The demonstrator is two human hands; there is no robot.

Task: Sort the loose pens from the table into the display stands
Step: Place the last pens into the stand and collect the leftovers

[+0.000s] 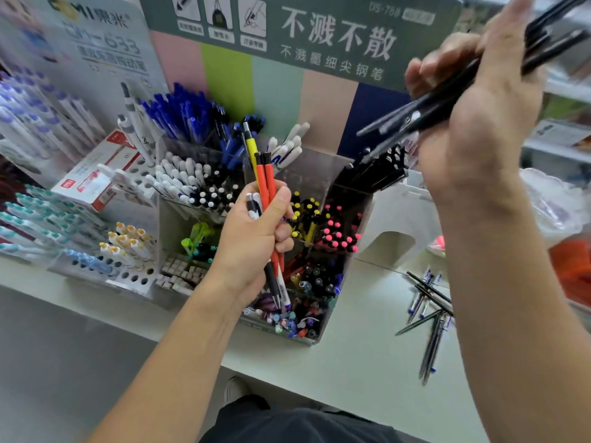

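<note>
Pens fill both of your hands. Your left hand is curled tight round a small mixed bunch: two orange pens, a yellow one behind them and a white one tucked against your thumb. Their tops stand above your fist and their tips hang below it, over the clear display stand with its many compartments. Your right hand is raised high on the right, fingers wrapped round a bundle of black pens that slants from lower left to upper right; the bundle is blurred, so you cannot count it.

Loose pens lie scattered on the pale table to the right of the stand, near your right forearm, some crossing each other.

The stand's compartments hold groups by colour: blue caps at the back, white and black ones in front of them, yellow and pink tops in the middle, black pens at the right rear, mixed ones in the nearest row. A second rack with round holes sits to the left, holding teal, yellow and pale blue pens. A red and white box rests behind it. A green sign with white lettering stands at the back.
</note>
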